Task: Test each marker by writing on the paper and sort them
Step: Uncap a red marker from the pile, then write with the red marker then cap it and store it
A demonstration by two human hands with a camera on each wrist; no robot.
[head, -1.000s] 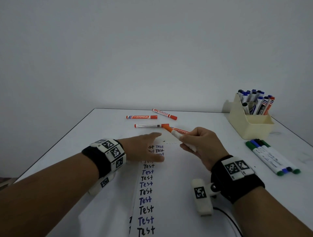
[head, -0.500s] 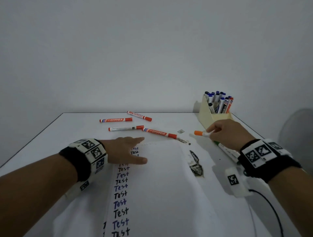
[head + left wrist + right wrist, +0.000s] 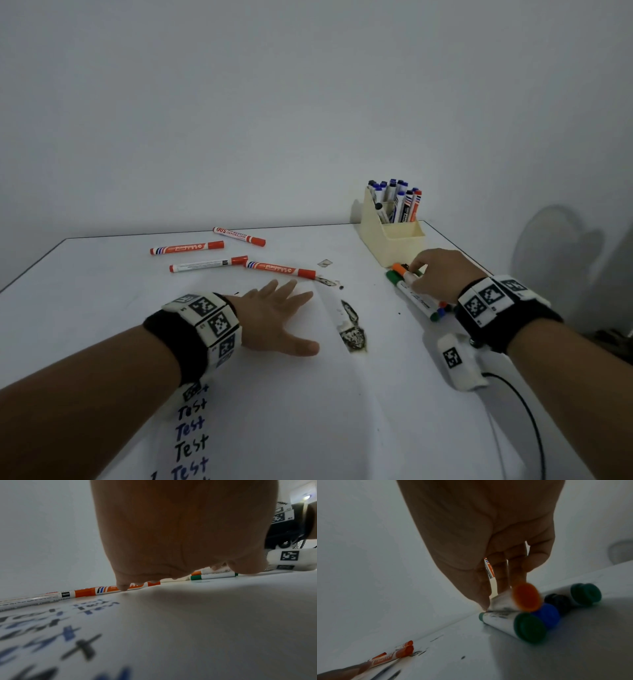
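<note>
— Right hand (image 3: 442,274) was down by the sorted row near the right table edge, its fingertips pinching an orange-capped marker (image 3: 401,270) and laying it on top of the markers already there. Left hand (image 3: 274,318) lay flat on the paper (image 3: 291,411), fingers spread and straight, holding nothing.

— How many markers did you count?

— On the far part of the white table (image 3: 85,291), four red-capped markers (image 3: 186,247) lay loose; two of them met end to end. In the row under the right hand, the right wrist view showed four butt ends side by side: a green end cap (image 3: 529,627), a blue one (image 3: 547,614), a black one (image 3: 558,601) and a second green one (image 3: 585,594). The orange marker sat above the first green and the blue. One cream holder (image 3: 394,236) stood in the far right corner with a bunch of upright markers, mostly blue-capped, one red — too crowded to count exactly.

— Anything one camera caught that the others missed?

— The head view hid most of that row behind the hand; only the wrist view separated the four ends. The left wrist view showed the writing on the paper close up, blurred, and the nearest red marker just beyond the fingertips. The head view alone showed the column of "Test" words (image 3: 191,442) in black and blue.
</note>
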